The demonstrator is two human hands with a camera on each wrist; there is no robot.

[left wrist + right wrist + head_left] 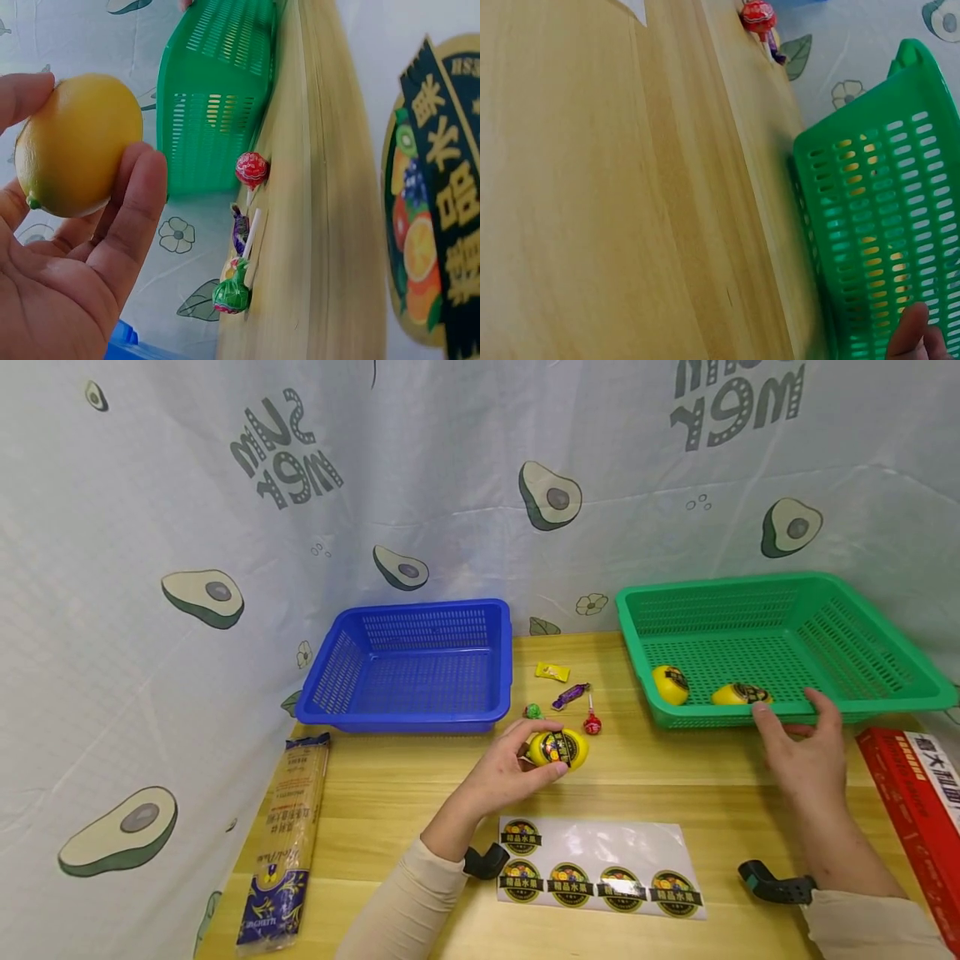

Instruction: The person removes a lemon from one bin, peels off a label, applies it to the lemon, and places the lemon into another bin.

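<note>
My left hand (510,768) grips a yellow lemon (558,749) between thumb and fingers, above the table. A round black fruit label is stuck on the lemon's side facing the head camera. In the left wrist view, the lemon (82,146) shows a bare side and a small green tip. My right hand (808,760) is at the front rim of the green basket (862,703), fingers loosely bent and parted, holding nothing. Close to its thumb lies a labelled lemon (738,694) inside the basket, with another labelled lemon (670,686) at the left wall.
A sheet of fruit labels (600,835) lies in front. Behind my left hand are lollipops (592,724), a purple candy (571,696) and a yellow candy (552,672). A blue basket (420,725) stands back left, spaghetti (285,843) lies left, and a red box (911,810) right.
</note>
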